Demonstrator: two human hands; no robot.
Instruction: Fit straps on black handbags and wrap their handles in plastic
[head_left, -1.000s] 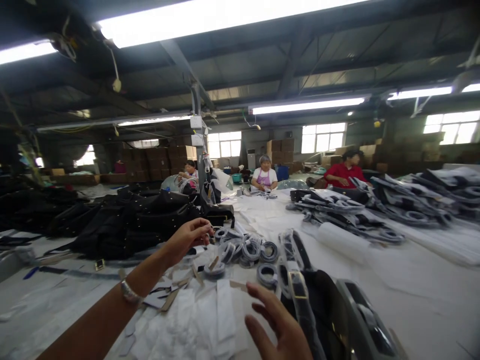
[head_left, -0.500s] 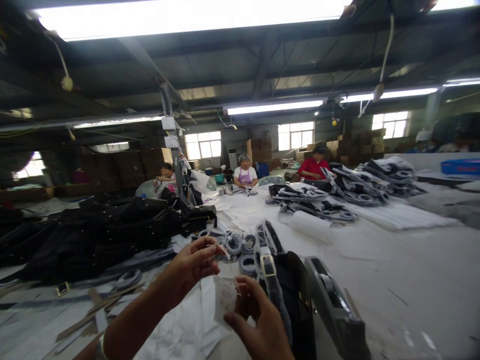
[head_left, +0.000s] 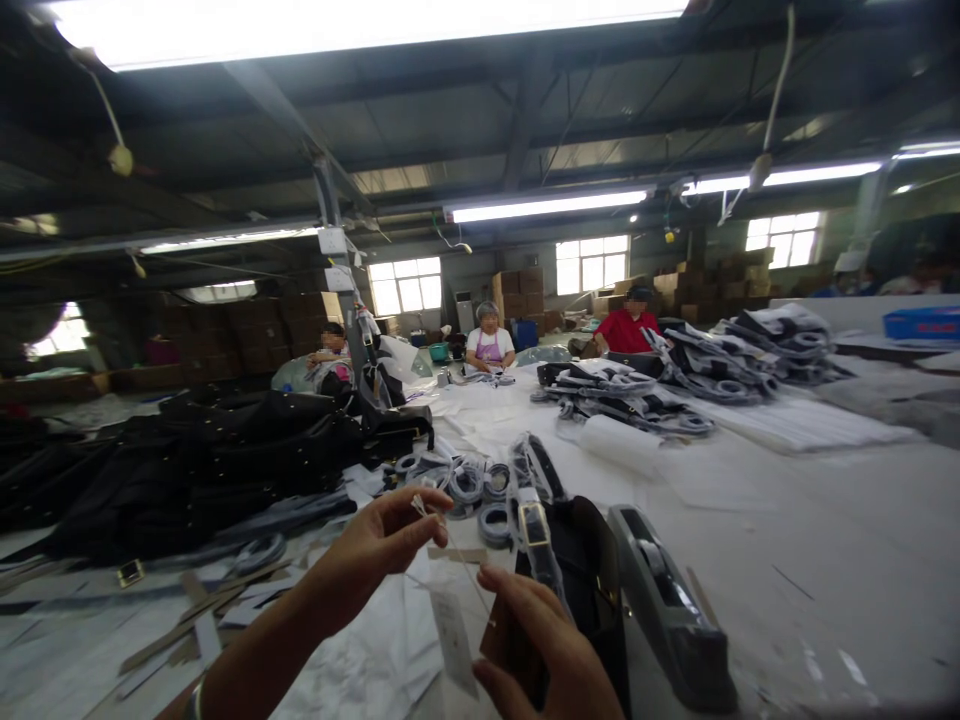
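My left hand [head_left: 375, 545] pinches a thin white string [head_left: 472, 578] between thumb and fingertips, with a small looped end above them. The string runs down to my right hand [head_left: 551, 650], whose fingers are closed on a brown hang tag [head_left: 506, 640]. Beside it a white printed tag [head_left: 452, 635] hangs edge-on near the right fingertips. Just beyond my right hand lies a black bag [head_left: 589, 560]. Its strap, with a gold buckle [head_left: 534, 525], is wrapped in clear plastic.
A grey tape dispenser [head_left: 667, 600] stands right of the bag. Wrapped strap coils [head_left: 469, 482] lie ahead. Black bags [head_left: 225, 450] are heaped at left, above card strips [head_left: 187, 625]. Wrapped straps pile up [head_left: 622, 390] farther back. Several people sit across the table.
My right hand has moved slightly right and down. The white tag has swung away from the right thumb, and the brown tag now shows. The string is stretched longer between my hands.
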